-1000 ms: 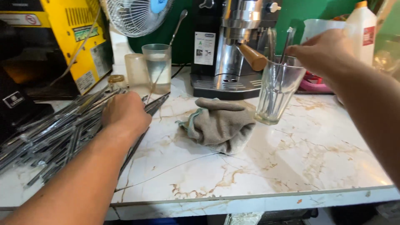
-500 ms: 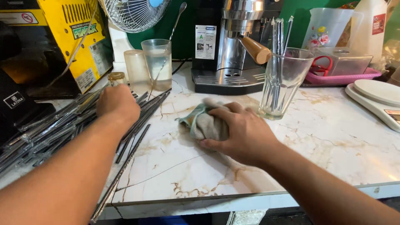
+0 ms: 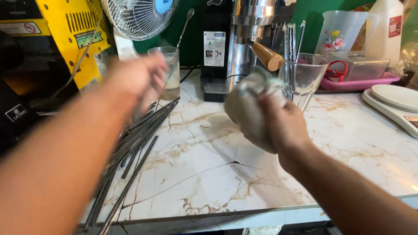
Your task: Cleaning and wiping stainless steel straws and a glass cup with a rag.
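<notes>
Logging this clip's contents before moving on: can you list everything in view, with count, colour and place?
metal straws: many, dark grey, heaped on the counter's left
cloth: one, grey, lifted above the counter
tall glass: one, clear, holding straws, by the coffee machine
coffee machine: one, silver and black, back centre
cloudy glass: one, clear, back left
fan: one, white, back left
scale: one, white, far right
marble counter: one, white, veined
left hand: blurred, above the straws
right hand: gripping the cloth

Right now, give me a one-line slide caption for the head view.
Right hand lifts a crumpled grey cloth over the marble counter; blurred left hand hovers above long metal straws.
</notes>
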